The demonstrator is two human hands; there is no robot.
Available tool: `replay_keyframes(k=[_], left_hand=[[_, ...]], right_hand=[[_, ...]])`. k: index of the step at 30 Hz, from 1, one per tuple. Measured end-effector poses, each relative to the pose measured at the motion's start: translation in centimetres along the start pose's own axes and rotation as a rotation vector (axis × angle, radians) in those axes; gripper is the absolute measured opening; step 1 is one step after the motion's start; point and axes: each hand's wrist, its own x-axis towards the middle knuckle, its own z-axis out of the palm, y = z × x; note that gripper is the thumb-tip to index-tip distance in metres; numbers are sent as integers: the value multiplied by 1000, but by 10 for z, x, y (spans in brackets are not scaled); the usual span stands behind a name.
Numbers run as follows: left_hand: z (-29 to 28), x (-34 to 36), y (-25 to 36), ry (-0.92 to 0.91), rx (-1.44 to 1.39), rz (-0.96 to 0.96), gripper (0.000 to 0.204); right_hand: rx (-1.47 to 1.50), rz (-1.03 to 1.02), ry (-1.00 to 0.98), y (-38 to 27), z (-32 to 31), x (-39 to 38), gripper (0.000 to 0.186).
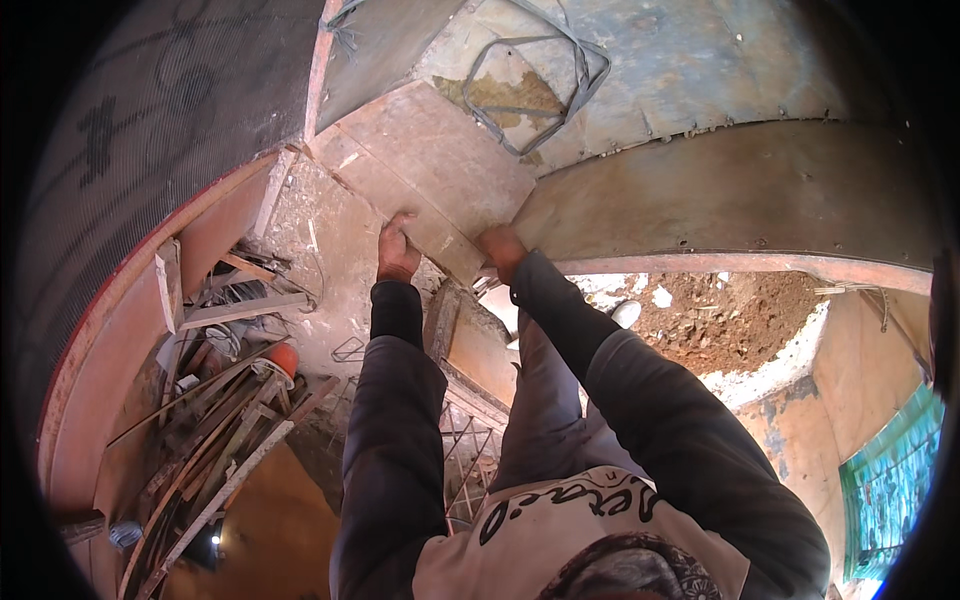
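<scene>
A dusty, pinkish-brown wooden panel (435, 150) lies in front of me, slanting from upper left to lower right. A long straight line runs along it near its close edge. My left hand (398, 248) is closed on that near edge, with the thumb side up and some fingers hidden. Around the panel's near right corner my right hand (502, 250) is closed, its fingertips out of sight. Both arms are stretched forward. To the right, a brown sheet (720, 195) with a curved edge adjoins the panel.
Scrap wood strips (215, 450) are heaped at the lower left, beside an orange-red rounded object (282, 358). A grey strap (590, 65) lies looped on the far sheet. Brown soil (730, 315) shows below right. A teal sheet (890, 490) hangs at the right.
</scene>
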Motion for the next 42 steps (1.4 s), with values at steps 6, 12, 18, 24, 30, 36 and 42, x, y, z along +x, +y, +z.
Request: replay_keyframes(k=[6, 12, 18, 24, 30, 36, 42], left_hand=[[-38, 19, -3, 9, 20, -6, 22], [-61, 26, -12, 12, -41, -43, 22], [-80, 36, -18, 38, 194, 69, 27], [-62, 12, -14, 328, 708, 38, 44], [-62, -69, -26, 326, 550, -89, 85], [-102, -152, -83, 146, 921, -102, 61], [-20, -247, -114, 70, 890, -244, 35]], right_hand=[[509, 428, -135, -16, 19, 16, 22], [984, 941, -212, -65, -38, 23, 21], [1020, 988, -126, -87, -58, 9, 40], [1119, 1021, -163, -121, -86, -20, 42], [1110, 1048, -209, -153, -127, -72, 43], [1121, 1102, -55, -164, -165, -138, 39], [997, 1057, 191, -161, -184, -214, 37]])
